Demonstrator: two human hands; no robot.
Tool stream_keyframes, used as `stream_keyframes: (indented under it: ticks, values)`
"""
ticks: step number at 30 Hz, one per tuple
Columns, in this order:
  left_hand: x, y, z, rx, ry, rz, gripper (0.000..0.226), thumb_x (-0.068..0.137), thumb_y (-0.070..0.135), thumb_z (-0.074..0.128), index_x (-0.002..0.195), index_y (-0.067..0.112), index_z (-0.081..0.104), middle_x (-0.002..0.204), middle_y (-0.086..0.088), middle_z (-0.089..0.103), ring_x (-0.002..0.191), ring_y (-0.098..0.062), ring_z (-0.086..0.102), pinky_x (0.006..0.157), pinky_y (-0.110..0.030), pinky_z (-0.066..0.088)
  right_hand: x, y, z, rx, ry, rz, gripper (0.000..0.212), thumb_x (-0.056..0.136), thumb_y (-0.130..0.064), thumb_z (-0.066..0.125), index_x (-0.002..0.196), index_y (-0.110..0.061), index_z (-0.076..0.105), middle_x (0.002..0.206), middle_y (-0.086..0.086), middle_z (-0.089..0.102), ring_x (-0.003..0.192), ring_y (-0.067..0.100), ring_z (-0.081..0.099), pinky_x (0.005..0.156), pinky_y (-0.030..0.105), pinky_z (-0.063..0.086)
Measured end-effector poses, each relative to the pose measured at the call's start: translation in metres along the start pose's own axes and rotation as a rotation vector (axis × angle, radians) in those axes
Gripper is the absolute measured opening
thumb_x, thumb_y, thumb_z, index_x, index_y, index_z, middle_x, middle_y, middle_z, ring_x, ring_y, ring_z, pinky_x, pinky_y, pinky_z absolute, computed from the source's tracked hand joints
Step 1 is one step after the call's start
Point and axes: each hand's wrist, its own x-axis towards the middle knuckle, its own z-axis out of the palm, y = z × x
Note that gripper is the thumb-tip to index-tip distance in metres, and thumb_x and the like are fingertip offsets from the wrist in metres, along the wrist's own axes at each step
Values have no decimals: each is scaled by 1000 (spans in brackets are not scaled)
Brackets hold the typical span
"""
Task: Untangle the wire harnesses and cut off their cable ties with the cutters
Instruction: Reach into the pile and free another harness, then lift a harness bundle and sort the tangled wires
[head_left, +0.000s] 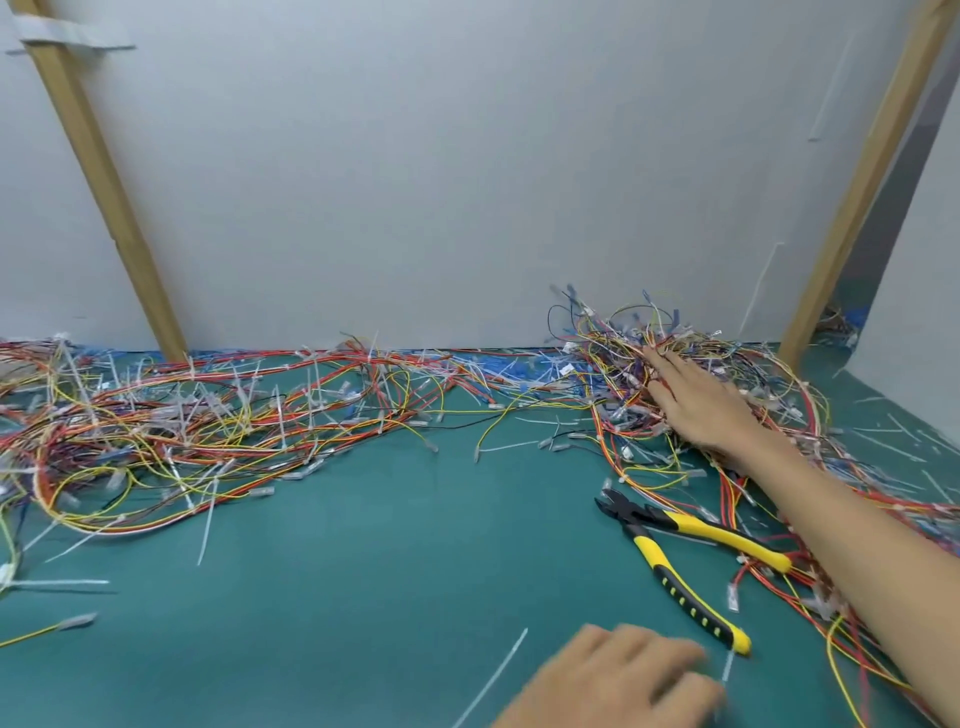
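Note:
A tangled heap of red, yellow and orange wire harnesses (670, 338) lies at the back right against the wall. My right hand (696, 400) reaches onto this heap with straight fingers pressing on the wires. A second spread of harnesses with white cable ties (197, 415) covers the left of the green mat. The yellow-and-black cutters (680, 551) lie on the mat with handles apart, between my two hands. My left hand (623, 675) rests near the front edge, blurred, fingers loosely bent, and holds nothing that I can see.
Cut white cable ties (493, 675) lie scattered over the green mat (363, 545). Two slanted wooden posts (104, 182) frame the white back wall. More wires trail under my right forearm toward the front right corner.

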Motion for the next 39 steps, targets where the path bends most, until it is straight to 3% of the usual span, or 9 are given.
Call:
stream_keyframes:
  ticks: [4, 6, 8, 13, 16, 20, 29, 33, 39]
  values:
    - [-42, -20, -26, -104, -158, -203, 45, 104, 54, 17, 121, 53, 58, 128, 35, 54, 117, 17, 50, 96, -5, 39, -36, -35, -32, -223, 75, 10, 59, 105, -44, 32, 159, -31, 14, 168, 10, 7, 154, 33, 5, 123, 52, 11]
    - [-62, -37, -28, -99, -207, -216, 45, 107, 46, 13, 137, 50, 47, 143, 29, 46, 131, 11, 43, 103, -8, 36, -82, -62, -53, -103, 268, -187, 48, 102, -38, 44, 149, -27, 42, 160, 7, 33, 149, 29, 25, 119, 46, 22]
    - [-87, -51, -19, 71, -133, -156, 47, 107, 40, 11, 148, 50, 33, 154, 24, 36, 139, 4, 38, 107, -11, 35, -145, -86, -67, 164, 209, -445, 30, 100, -41, 48, 128, -36, 60, 134, -14, 59, 128, 10, 52, 108, 35, 38]
    - [-101, -62, -17, 70, -178, -200, 50, 106, 49, 14, 144, 44, 46, 151, 17, 44, 136, -6, 46, 102, -26, 35, -277, -134, -27, -9, -1, -771, 42, 110, -36, 21, 135, -63, 40, 136, -41, 48, 128, -23, 36, 93, -1, 34]
    - [-91, -65, -16, 27, -54, -254, 51, 104, 48, 19, 150, 36, 40, 157, 17, 33, 145, -4, 32, 110, -24, 29, -295, -147, -4, 0, 72, -741, 63, 110, -28, 9, 116, -70, 55, 134, -36, 53, 127, -19, 41, 87, 1, 38]
    - [-69, -87, -3, -187, 86, -303, 59, 103, 57, 16, 157, 37, 8, 163, 24, -2, 147, 9, -11, 120, -17, -8, -284, -158, 14, 320, 192, -737, 36, 105, -39, 43, 96, -45, 77, 117, -23, 70, 117, -9, 57, 88, 15, 47]
    - [-41, -128, -4, -326, 279, -515, 51, 107, 35, 37, 156, 24, 29, 164, 6, 23, 150, -7, 19, 117, -14, 10, -193, -181, 19, 284, 181, -624, 26, 93, -16, 51, 115, -24, 62, 120, -11, 59, 111, 14, 53, 94, 29, 41]
    - [-57, -141, -10, -174, 378, -583, 35, 104, 31, 44, 138, 22, 51, 141, 8, 51, 130, -14, 44, 110, -31, 34, -184, -185, 27, 321, 166, -606, 24, 93, -18, 51, 113, -27, 58, 114, -14, 58, 105, 9, 52, 90, 25, 40]
    - [-98, -166, -29, -71, 499, -952, 5, 91, 24, 57, 92, 25, 52, 71, 9, 55, 77, -20, 57, 63, -38, 48, -182, -175, 32, 379, 110, -622, 19, 98, -21, 47, 112, -30, 56, 115, -20, 56, 112, 3, 49, 93, 25, 37]
